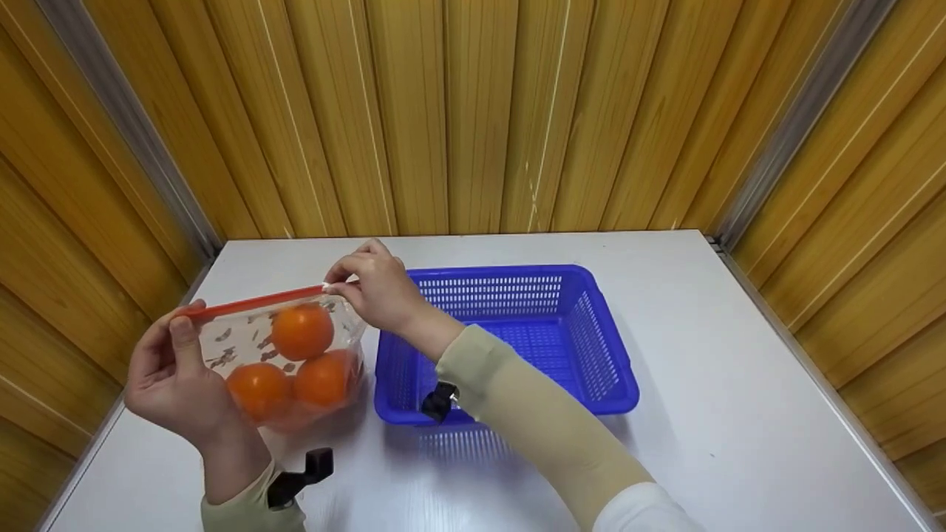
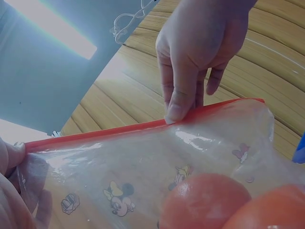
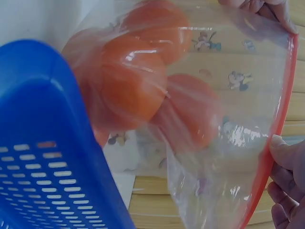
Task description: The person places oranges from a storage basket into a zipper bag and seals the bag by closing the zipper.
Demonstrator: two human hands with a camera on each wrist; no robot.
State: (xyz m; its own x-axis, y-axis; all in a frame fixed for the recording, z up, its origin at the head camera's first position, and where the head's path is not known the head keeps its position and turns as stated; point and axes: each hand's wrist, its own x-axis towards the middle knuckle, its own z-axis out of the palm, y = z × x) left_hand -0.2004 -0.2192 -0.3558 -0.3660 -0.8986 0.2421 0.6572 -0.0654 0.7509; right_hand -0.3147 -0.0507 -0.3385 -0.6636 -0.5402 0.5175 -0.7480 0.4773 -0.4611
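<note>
A clear plastic zip bag (image 1: pixel 240 336) with a red zip strip (image 1: pixel 259 301) and small cartoon prints holds several oranges (image 1: pixel 303 332). My left hand (image 1: pixel 177 380) pinches the left end of the strip between thumb and fingers. Toward the strip's other end, my right hand (image 1: pixel 380 292) pinches a small white piece on it, which looks like the slider. Between the hands the strip is stretched taut, and the oranges sit low in the bag, as the right wrist view also shows with its oranges (image 3: pixel 133 83). Whether the bag's bottom touches the table cannot be told.
Right of the bag stands a blue plastic basket (image 1: pixel 624 391) with slotted walls, partly under my right forearm. Both are over a white table (image 1: pixel 739 428). Wood-patterned panels (image 1: pixel 480 111) rise behind and at both sides.
</note>
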